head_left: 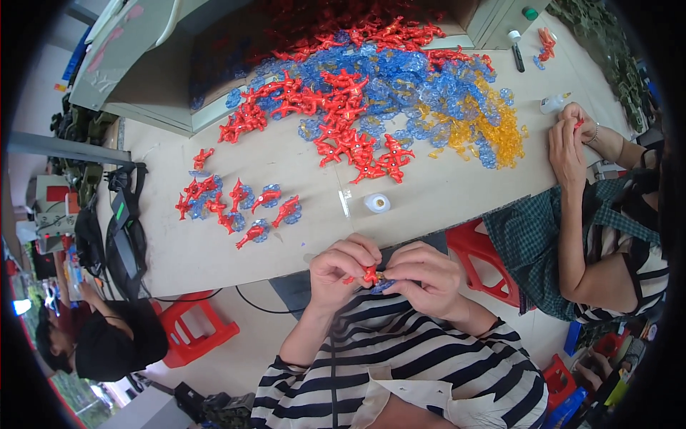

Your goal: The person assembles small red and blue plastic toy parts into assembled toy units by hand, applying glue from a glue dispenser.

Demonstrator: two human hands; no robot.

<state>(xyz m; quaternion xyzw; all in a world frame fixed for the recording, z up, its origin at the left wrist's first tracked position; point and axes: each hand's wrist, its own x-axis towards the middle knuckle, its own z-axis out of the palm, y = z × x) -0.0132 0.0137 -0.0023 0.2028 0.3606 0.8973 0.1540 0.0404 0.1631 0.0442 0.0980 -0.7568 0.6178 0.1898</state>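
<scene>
Close to my body, below the table's front edge, both my hands meet around a small red toy figurine (370,274). My left hand (339,270) is closed, pinching the figurine between thumb and fingers. Fingertips of my right hand (429,277) press together on a clear blue base (384,287) at the figurine's lower side. The fingers partly hide where figurine and base meet. A small white squeeze bottle (376,203) stands on the table beyond my hands. To its left, several red figurines on blue bases (266,197) lie in a loose group.
A large heap of red figurines (343,132), blue clear bases (400,75) and yellow clear pieces (493,129) covers the table's far middle. At right, a co-worker's hands (569,146) hold something red near another bottle (554,103). Red stools (193,329) stand below the table (168,254).
</scene>
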